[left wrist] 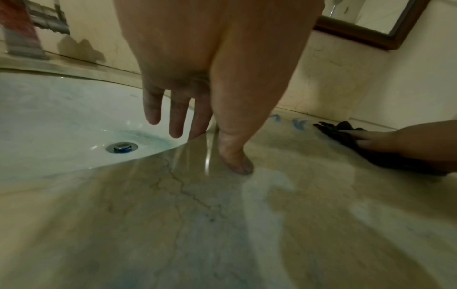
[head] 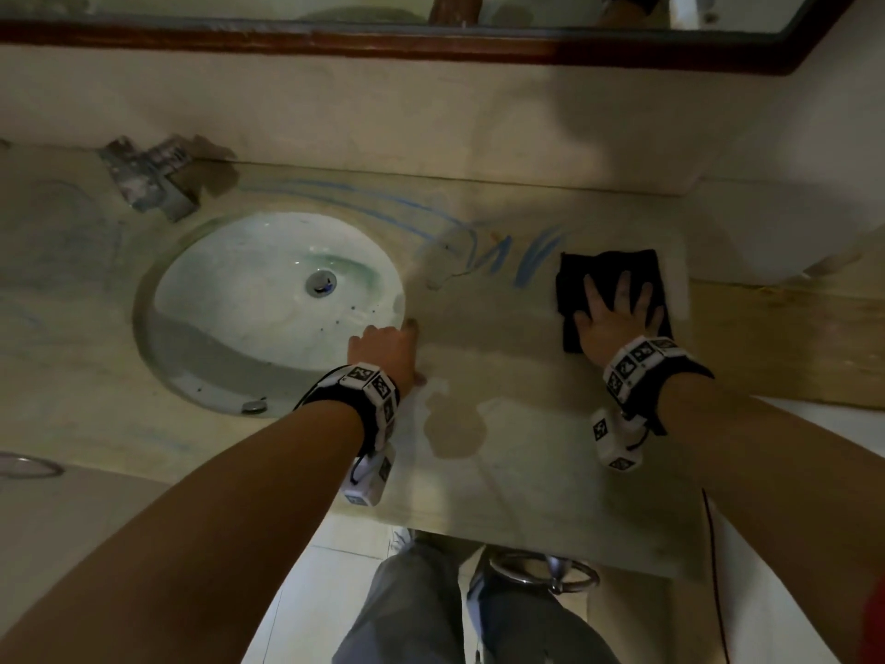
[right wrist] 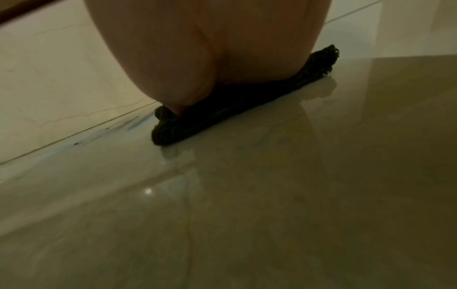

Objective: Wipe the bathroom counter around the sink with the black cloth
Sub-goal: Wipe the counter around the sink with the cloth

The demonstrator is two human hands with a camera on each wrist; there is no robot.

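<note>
One sink (head: 268, 299), one black cloth (head: 608, 275), one mirror (head: 431, 12), two hands, two wrist bands.

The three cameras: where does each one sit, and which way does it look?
Head: above, facing down at the beige stone counter; both forearms show.
Left wrist: low, looking along the left hand toward the white round sink.
Right wrist: low, behind the right hand pressing the black cloth.
All share the counter and cloth.

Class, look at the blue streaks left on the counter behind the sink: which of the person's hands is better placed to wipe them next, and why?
The right hand. It already presses the black cloth flat, just beside the blue streaks. The left hand holds nothing and rests at the sink rim on the counter.
</note>
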